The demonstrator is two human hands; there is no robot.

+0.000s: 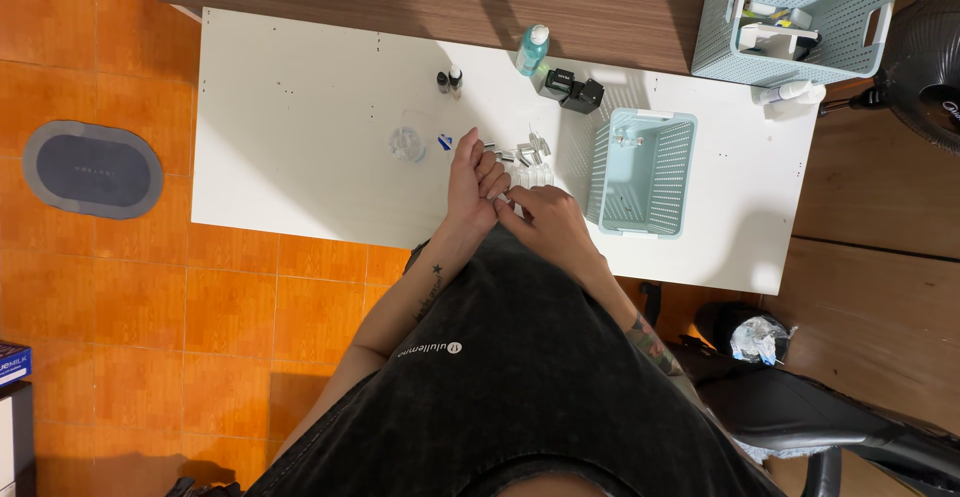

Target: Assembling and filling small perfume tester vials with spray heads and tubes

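Note:
My left hand [472, 179] and my right hand [548, 221] meet at the near edge of a white table [300, 127]. Both close on one small pale piece, apparently a small clear vial [506, 197], pinched between the fingertips; it is too small to make out well. Just beyond the hands lie several small clear vials with dark caps [525, 153]. A small blue and white piece [444, 142] sits by my left hand's fingertips. A clear round dish [407, 143] stands to the left of them.
A light blue perforated basket [645, 207] stands right of my hands; a second one [720, 37] is at the far right. Further back are a teal bottle [532, 50], two small dark-capped bottles [449, 80], black boxes [572, 90] and a white tube [790, 92]. A fan [930, 67] and a dark chair [800, 407] are on the right, a grey mat [93, 169] on the orange floor.

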